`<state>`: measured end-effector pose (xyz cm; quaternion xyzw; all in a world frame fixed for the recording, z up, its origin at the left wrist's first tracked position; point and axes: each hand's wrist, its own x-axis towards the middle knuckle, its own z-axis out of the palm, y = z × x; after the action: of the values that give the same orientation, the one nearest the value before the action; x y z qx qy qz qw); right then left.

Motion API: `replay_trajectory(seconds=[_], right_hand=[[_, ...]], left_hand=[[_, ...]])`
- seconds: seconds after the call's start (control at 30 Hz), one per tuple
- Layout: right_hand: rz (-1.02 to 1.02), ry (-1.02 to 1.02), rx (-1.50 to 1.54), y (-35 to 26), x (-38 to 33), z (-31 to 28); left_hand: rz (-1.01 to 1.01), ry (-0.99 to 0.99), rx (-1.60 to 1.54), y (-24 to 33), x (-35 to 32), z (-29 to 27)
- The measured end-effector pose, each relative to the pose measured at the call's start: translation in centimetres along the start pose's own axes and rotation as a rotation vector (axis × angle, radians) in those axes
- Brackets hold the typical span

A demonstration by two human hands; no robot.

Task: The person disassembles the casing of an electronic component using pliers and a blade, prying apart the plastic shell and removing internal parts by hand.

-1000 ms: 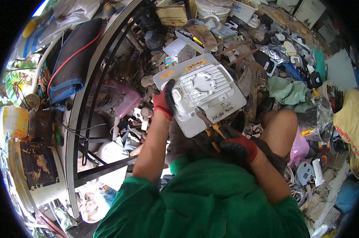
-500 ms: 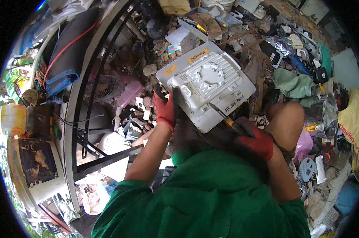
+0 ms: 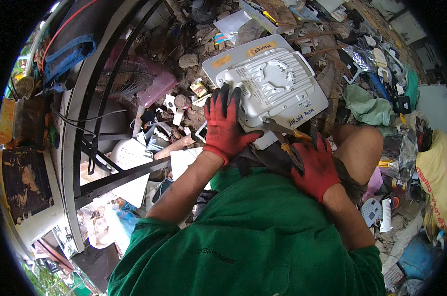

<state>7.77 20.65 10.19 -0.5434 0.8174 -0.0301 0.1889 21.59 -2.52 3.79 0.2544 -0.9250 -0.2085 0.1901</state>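
Spreading its fingers wide, the left hand in the red glove with black fingertips [image 3: 224, 118] had changed from its earlier curl around the side of the pale grey, flat-backed device with a finned metal housing [image 3: 270, 86]. Now its fingers lay apart, pointing away from the body across the device's near left edge, with the thumb stretched out along the lower side. Opposite it, the right hand in a matching red glove [image 3: 316, 165] remained clamped on the metal pliers with yellow-orange handles [image 3: 281, 129], whose jaws stayed at the device's near edge; whether they gripped it could not be told. That device sat tilted, near corner over the dark shorts, just beyond the green shirt [image 3: 248, 237], and its two strips of orange tape [image 3: 221, 61] were on the far side as before. Beyond its left side lay a rough grey stone [image 3: 188, 60] and a sheet of pink translucent plastic [image 3: 156, 84]; to the right, past the bare knee [image 3: 359, 148], a crumpled pale green cloth [image 3: 369, 104] rested among mixed scrap.
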Motion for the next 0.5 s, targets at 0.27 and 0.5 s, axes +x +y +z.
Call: replay_trajectory(seconds=[0.27,0.5], right_hand=[[0.011,0.004,-0.017,-0.4,-0.2,-0.1],[-0.004,-0.019,0.018,0.0,0.1,0.3]], left_hand=[[0.070,-0.055,0.044,-0.6,2.0,1.2],[0.116,-0.053,-0.038,-1.7,2.2,1.7]])
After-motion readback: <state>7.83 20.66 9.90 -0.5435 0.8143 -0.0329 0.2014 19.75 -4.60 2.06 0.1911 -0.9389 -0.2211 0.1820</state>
